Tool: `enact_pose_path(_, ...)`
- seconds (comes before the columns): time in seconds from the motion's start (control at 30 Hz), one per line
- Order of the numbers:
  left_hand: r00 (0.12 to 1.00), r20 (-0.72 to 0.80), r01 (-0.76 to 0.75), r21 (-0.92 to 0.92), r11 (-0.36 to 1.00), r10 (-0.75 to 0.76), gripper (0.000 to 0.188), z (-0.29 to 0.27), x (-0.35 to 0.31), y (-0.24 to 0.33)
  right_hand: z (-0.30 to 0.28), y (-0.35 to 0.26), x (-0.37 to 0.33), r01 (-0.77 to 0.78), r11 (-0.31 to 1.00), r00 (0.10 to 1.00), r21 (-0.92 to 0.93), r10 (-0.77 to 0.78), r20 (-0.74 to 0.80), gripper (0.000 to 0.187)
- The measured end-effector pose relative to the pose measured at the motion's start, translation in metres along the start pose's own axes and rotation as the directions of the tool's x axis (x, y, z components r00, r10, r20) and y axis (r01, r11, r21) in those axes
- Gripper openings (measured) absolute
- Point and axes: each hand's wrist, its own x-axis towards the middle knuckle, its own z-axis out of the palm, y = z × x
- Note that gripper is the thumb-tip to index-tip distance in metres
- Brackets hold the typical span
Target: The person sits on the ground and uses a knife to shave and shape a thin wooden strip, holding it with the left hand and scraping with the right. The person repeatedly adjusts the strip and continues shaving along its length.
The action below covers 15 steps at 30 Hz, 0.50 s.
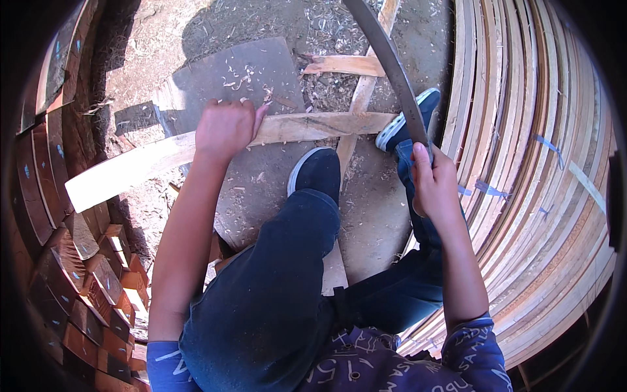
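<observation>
A long pale wooden plank (300, 129) lies across in front of me, its left end in bright sun. My left hand (225, 129) is closed over the plank, left of its middle, knuckles up and thumb toward the right. In my right hand (434, 183) is a machete (397, 72), held by the handle, most of which my fingers hide. Its long dark blade points up and away, passing above the plank's right end beside my right shoe (418, 117). My left shoe (317, 171) stands just on the near side of the plank.
A wide flat board (238, 68) sprinkled with shavings lies on the ground beyond the plank. Narrow wooden slats (364, 93) cross near my feet. Tall stacks of long boards (516, 117), some tied with blue strips, fill the right side. Stacked wood ends (104, 277) line the left.
</observation>
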Motion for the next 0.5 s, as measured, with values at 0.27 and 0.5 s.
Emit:
enact_pose_path(0.27,0.999,0.050,0.003,0.023,1.000,-0.004,0.049,0.002,0.007,0.003,0.015,0.063,-0.001,-0.337,0.918,0.901,-0.211,0.379,0.211,0.050)
enact_pose_path(0.5,0.999,0.035,0.020,-0.015,1.000,-0.019,0.046,0.003,0.006,0.003,0.041,0.050,-0.016,-0.059,0.987,0.994,0.150,0.072,-0.087,0.038)
